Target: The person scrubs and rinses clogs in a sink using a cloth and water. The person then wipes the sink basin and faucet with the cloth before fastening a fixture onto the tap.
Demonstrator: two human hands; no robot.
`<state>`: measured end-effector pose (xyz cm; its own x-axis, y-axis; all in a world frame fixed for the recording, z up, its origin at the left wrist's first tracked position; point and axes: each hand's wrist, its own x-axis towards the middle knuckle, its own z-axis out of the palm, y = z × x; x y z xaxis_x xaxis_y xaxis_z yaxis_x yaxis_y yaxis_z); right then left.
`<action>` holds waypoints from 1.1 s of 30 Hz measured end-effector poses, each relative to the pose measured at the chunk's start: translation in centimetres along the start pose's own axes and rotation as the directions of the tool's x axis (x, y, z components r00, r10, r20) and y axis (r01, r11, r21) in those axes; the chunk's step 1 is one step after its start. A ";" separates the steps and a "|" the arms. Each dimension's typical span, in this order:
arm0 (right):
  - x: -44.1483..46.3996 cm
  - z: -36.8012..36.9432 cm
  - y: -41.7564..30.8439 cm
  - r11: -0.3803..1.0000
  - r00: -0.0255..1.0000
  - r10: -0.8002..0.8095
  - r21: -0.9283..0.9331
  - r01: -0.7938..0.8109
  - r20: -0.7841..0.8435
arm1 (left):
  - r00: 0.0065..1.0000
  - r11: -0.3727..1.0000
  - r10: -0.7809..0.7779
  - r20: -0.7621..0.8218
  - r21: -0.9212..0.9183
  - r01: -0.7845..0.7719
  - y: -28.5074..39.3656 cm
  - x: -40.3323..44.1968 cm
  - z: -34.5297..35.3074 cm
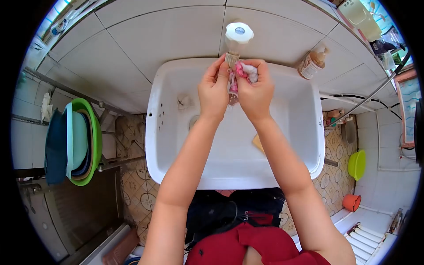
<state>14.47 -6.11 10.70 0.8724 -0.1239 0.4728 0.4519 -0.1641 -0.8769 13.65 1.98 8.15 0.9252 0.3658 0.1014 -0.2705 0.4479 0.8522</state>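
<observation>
Both hands are raised over the far side of a white sink (229, 176), right below the faucet (238, 37). A small pink and white cloth (247, 72) is bunched between them. My right hand (255, 90) is closed around most of it, with a pale part showing at the fingers. My left hand (213, 90) pinches the cloth's other edge, thumb against the fingers. Part of the cloth hangs between the hands, under the spout, where water seems to run. A yellowish bar (258, 143) lies in the sink beside my right forearm.
A pump bottle (312, 64) stands at the sink's back right corner. Stacked basins (77, 141) hang on a rack at the left. A lime green basin (357, 164) and an orange container (351, 202) are at the right. Tiled wall rises behind the sink.
</observation>
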 end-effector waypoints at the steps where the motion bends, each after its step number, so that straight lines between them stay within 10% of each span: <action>1: 0.1 0.0 0.0 1.000 1.000 -0.003 -0.005 0.003 -0.011 | 1.000 1.000 -0.002 -0.003 0.027 0.002 0.0 0.0 0.1; 5: 2.4 0.3 -1.9 0.981 0.989 0.145 0.127 -0.146 0.017 | 1.000 0.998 0.020 -0.022 0.062 -0.019 0.4 0.0 0.2; 12: 0.3 0.0 1.1 0.986 0.992 -0.123 -0.112 0.123 0.002 | 0.999 0.998 0.041 -0.003 0.045 -0.041 0.1 0.0 0.1; 15: 2.3 0.1 -2.2 0.993 0.992 0.120 0.001 -0.121 0.028 | 0.999 0.998 -0.030 -0.030 0.049 0.031 0.8 -0.5 0.3; 21: -1.1 -2.5 3.2 0.964 0.975 -0.043 -0.246 0.098 0.220 | 0.999 0.989 0.041 0.020 0.141 -0.044 0.5 0.0 -0.2; 25: -2.5 -4.6 3.1 0.831 0.781 0.546 -0.078 -0.550 0.305 | 0.994 0.981 -0.104 0.038 0.171 0.096 -0.7 -1.5 -2.2; 31: -2.4 -7.5 7.7 0.801 0.499 0.398 -0.026 -0.598 0.770 | 0.778 0.769 -0.628 -0.030 0.132 0.625 -4.1 -6.8 -5.4; 33: -1.5 -8.4 12.1 0.820 0.557 0.550 -0.279 -0.500 0.622 | 0.720 0.697 -0.693 -0.041 0.216 0.684 -4.4 -7.3 -7.7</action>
<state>17.05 -16.16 0.13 0.8502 0.4496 -0.2738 -0.1172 -0.3453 -0.9311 6.09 3.64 -0.34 0.8424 -0.0137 -0.5387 0.5013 0.3864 0.7742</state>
